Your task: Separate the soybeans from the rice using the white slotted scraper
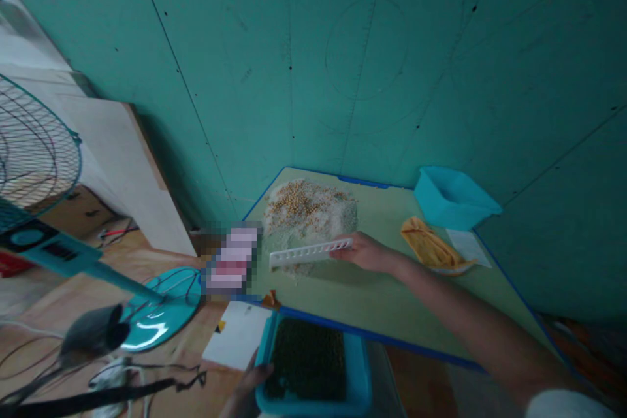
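My right hand [365,251] reaches over the table from the right, its fingers closed on one end of a white plastic piece [304,253] with a row of slots, seen almost edge-on. That piece hangs just in front of a heap of pale grains mixed with yellowish beans [304,209]. Low in the view, my left hand [252,382] grips the left side of a blue basin [361,379]. Small dark green grains or beans [308,359] fill much of it. Most of the left hand's fingers are hidden by the basin or cut off.
The pale table [382,300] has a blue edge and stands against a green wall. On its right are an orange cloth [431,245], a white paper [470,247] and a blue tub [450,199]. A blurred-out object [232,261] lies left. A standing fan [53,248] and cables are farther left.
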The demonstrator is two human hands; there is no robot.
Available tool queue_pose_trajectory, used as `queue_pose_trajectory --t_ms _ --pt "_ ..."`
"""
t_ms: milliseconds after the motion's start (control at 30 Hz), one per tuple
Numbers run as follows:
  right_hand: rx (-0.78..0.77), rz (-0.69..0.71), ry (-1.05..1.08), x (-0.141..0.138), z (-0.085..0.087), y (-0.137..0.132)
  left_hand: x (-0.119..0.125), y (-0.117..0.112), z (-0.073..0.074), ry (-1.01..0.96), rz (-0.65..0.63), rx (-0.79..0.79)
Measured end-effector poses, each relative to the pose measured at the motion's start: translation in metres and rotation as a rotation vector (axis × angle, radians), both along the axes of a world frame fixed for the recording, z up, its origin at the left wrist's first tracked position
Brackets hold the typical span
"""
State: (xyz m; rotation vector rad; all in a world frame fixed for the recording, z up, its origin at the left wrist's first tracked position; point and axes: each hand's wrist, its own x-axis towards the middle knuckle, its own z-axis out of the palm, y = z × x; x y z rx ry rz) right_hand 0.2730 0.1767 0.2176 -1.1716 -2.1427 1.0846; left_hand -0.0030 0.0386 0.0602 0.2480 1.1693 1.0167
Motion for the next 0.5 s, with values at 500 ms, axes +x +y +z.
queue_pose_trajectory --t_ms 500 --pt "-0.047 0.013 0.013 0.020 0.011 -0.032 0.016 -0.006 0.055 -0.143 -0.082 0.026"
